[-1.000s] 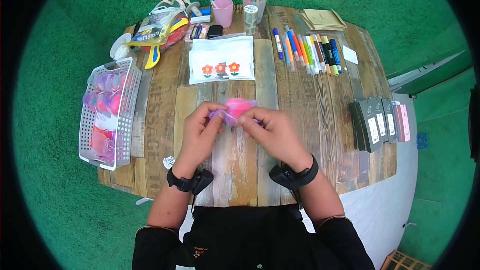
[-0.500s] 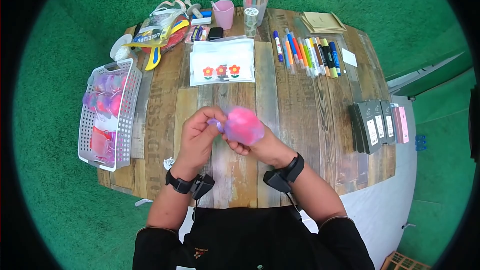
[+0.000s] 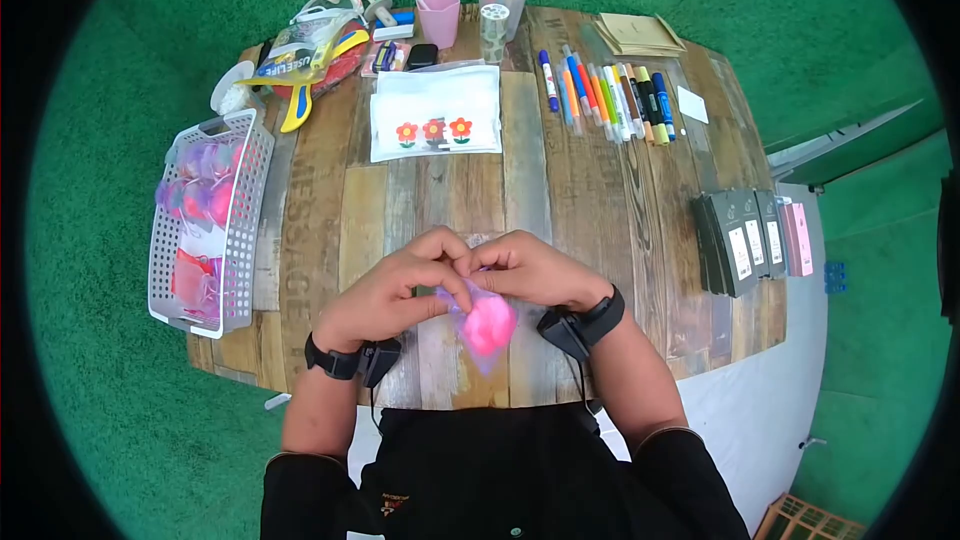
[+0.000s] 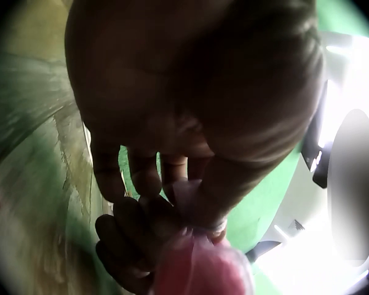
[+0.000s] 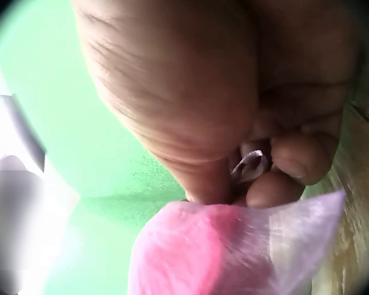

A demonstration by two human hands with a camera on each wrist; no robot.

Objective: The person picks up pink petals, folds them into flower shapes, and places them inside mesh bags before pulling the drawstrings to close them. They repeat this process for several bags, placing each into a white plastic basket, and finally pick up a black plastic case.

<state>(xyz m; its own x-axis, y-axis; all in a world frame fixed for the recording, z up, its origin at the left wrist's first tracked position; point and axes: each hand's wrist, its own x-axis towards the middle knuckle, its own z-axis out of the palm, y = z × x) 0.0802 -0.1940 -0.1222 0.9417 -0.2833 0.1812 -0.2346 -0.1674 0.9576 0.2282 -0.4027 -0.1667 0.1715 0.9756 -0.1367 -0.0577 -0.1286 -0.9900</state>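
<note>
A sheer purple drawstring pouch (image 3: 488, 328) with something bright pink inside hangs below both hands, near the table's front edge. My left hand (image 3: 395, 290) pinches its gathered neck between thumb and fingers. From the other side, my right hand (image 3: 535, 270) grips the top of the pouch, its fingertips meeting the left ones. A thin pale ribbon loop (image 5: 251, 166) shows between the curled right fingers in the right wrist view. The pouch's pink bulge (image 4: 200, 270) lies just under the left thumb in the left wrist view. The fingers hide most of the neck.
On the left stands a white basket (image 3: 238, 240) of similar pouches. Flower-printed white pouches (image 3: 436, 90) lie ahead of the hands, with markers (image 3: 610, 100) to their right. Dark boxes (image 3: 725, 245) stand at the right edge; cups (image 3: 438, 20) and a yellow-handled tool (image 3: 297, 110) sit at the back.
The pouch has gone from lying over the right hand to hanging downward, closer to the body. Both hands have come together at its neck, the left one turning palm-down.
</note>
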